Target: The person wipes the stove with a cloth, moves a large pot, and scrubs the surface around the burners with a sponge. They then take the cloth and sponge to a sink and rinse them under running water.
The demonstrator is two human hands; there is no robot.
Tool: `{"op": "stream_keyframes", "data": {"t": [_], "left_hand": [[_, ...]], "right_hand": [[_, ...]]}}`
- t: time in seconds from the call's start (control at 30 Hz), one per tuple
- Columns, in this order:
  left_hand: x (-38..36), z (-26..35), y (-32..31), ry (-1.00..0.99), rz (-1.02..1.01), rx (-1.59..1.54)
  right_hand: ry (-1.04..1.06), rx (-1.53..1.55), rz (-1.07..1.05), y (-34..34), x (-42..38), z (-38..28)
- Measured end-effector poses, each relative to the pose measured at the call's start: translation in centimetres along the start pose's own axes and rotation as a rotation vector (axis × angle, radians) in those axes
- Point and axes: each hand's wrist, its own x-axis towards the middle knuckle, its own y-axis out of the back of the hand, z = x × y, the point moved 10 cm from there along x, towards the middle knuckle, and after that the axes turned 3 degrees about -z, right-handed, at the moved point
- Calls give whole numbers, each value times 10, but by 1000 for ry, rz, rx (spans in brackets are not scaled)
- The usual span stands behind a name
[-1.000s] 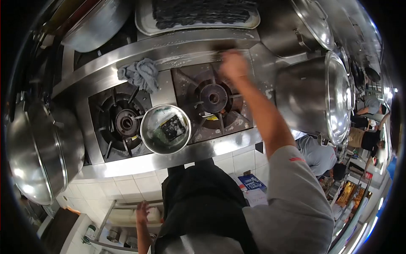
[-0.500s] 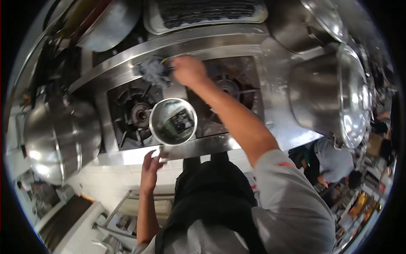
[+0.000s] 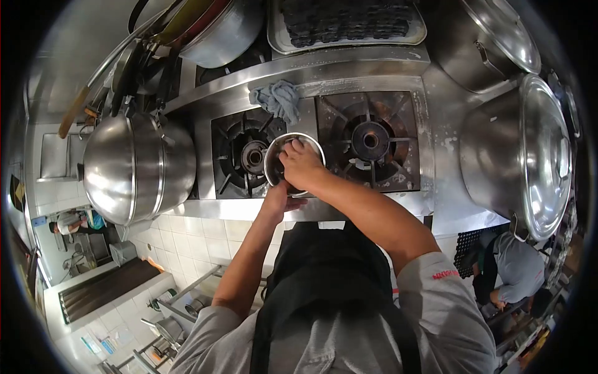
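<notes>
A round metal bowl (image 3: pixel 320 149) stands between the two burners at the stove's front. My right hand (image 3: pixel 300 163) reaches down into it, fingers curled; whatever they grip inside is hidden. Against the near side of the bowl rests my left hand (image 3: pixel 278 201), its fingers partly spread under my right wrist. Behind the bowl, a crumpled grey-blue cloth (image 3: pixel 280 101) lies on the steel rim, touched by neither hand. The left burner (image 3: pixel 254 157) and the right burner (image 3: pixel 370 141) flank the bowl.
Large lidded pots (image 3: pixel 498 146) stand at the right, and a rounded steel vessel (image 3: pixel 128 168) at the left. Behind the stove is a tray (image 3: pixel 349 48) of dark pieces. Another person (image 3: pixel 517 265) is at the lower right.
My right hand has moved from beside the cloth into the bowl. My left hand has come up to the bowl's near side. The view has shifted, so the stove appears farther right.
</notes>
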Motion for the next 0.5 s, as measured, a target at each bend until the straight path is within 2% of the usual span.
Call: {"op": "stream_keyframes", "data": {"t": [0.1,0.3,0.43,0.5], "left_hand": [[3,2,-1,1,-66,47],[5,3,-9,20,-288,-67],[7,12,-10,37,-313,-180],[-3,33,-6,30,-308,-193]], "right_hand": [[-36,-14,-133,-3,-4,1],[-90,8,-106,-25,-1,4],[-154,72,-57,-7,5,8],[-374,310,55,21,0,17]]}}
